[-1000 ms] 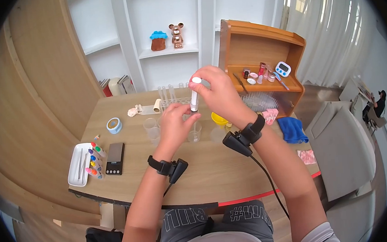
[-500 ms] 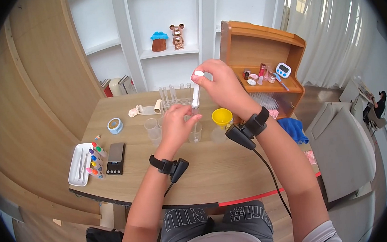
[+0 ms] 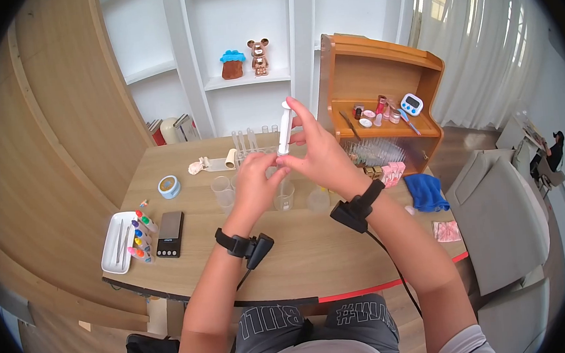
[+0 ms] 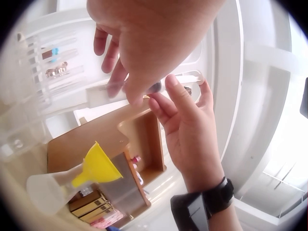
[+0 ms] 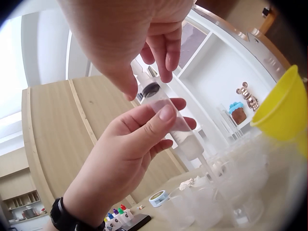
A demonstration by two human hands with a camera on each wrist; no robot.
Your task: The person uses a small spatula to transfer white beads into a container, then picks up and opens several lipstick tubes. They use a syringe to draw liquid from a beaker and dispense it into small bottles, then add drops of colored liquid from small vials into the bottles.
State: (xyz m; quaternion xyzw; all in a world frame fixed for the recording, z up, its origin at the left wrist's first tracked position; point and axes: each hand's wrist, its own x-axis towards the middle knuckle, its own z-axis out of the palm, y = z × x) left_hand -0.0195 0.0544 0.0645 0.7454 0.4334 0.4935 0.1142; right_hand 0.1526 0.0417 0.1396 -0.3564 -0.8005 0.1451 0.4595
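Observation:
A clear plastic syringe with a white plunger stands tilted above the table, its plunger drawn far out. My left hand grips the barrel, thumb and fingers round it. At the upper end, my right hand holds the syringe with its index finger at the plunger's end and its thumb by the barrel's rim. The dark plunger seal shows near the barrel's top. From the nozzle a thin tip points down towards a clear beaker. The head view hides most of the barrel behind the left hand.
More clear beakers and a test tube rack stand close by. A yellow funnel sits right of the hands. Leftward are a black scale, coloured bottles and a white tray; a wooden shelf unit stands right.
The plunger rose a little at first. Since then, my right hand has shifted down from pinching the plunger's top, its thumb now by the barrel's rim. My left hand has stayed on the barrel.

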